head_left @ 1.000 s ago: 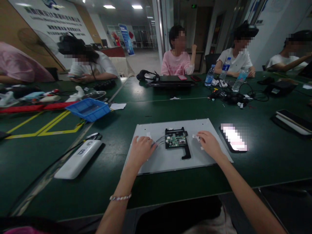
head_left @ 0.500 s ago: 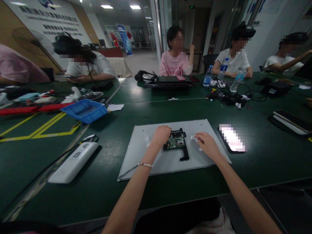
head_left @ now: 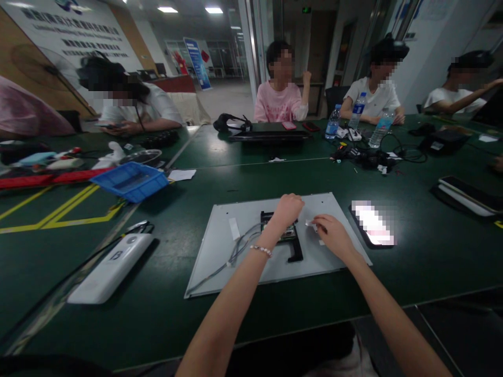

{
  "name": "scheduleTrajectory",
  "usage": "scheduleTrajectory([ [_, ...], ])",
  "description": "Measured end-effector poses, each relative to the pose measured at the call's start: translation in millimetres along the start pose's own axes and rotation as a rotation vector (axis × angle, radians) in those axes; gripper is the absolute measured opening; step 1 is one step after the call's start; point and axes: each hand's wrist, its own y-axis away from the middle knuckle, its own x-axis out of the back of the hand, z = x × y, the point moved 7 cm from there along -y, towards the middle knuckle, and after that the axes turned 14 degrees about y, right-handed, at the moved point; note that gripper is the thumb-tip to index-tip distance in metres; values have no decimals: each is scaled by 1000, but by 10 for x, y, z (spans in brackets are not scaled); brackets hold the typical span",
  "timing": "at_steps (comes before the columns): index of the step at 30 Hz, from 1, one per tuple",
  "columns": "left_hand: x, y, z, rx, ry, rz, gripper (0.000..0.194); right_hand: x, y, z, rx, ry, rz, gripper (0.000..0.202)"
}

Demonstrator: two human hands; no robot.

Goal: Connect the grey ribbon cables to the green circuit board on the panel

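Observation:
A pale grey flat panel [head_left: 220, 251] lies on the table with a green circuit board [head_left: 290, 234] in a black bracket [head_left: 295, 250] on it. My left hand [head_left: 288, 209] reaches across the board, fingers curled down near its upper right corner; whatever is in them is hidden. To the right, my right hand [head_left: 334, 236] pinches a small whitish strip [head_left: 309, 223] above the panel. Thin grey cables [head_left: 236, 253] run from the board's left side to the panel's lower left corner. A white label [head_left: 234, 229] sits left of the bracket, and my left forearm covers part of the board.
A lit phone [head_left: 372, 224] lies right of the panel, a white power bank [head_left: 113, 267] with a cable left. Farther off are a blue basket [head_left: 131, 183], a closed laptop [head_left: 271, 136], water bottles [head_left: 357, 111] and tangled cables [head_left: 373, 157]. Several people sit around the table.
My left hand has moved right across the board, uncovering the grey cables and the white label. My right hand stays nearly in place with the strip. The view has shifted slightly.

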Motion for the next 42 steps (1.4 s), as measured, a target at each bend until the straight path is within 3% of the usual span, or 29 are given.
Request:
scheduleTrajectory([
  [3, -82, -26, 96, -23, 16, -13, 20, 13, -8, -7, -9, -3, -9, 28],
  [6, -5, 113, 46, -20, 39, 4, 25, 25, -13, -13, -18, -8, -12, 27],
  [11, 284, 605, -272, 72, 295, 93, 42, 31, -8, -21, -26, -14, -24, 28],
  [15, 298, 1028, -481, 103, 616, -34, 78, 26, -4, -40, -33, -30, -24, 26],
  [19, 272, 1255, -633, 199, 753, -86, 101, -20, -28, -53, -25, -36, -28, 30],
  [22, 247, 1290, -644, 203, 809, -116, 101, -64, -64, -44, -24, -35, -32, 32],
  [31, 215, 1296, -636, 215, 825, -30, 99, -134, -102, -15, -36, -22, -33, 23],
  [38, 191, 1303, -633, 215, 843, -42, 97, -68, -106, -52, -44, -6, 36, 26],
  [42, 163, 1301, -644, 214, 837, -48, 99, -100, -123, -82, -32, -39, -13, 28],
])
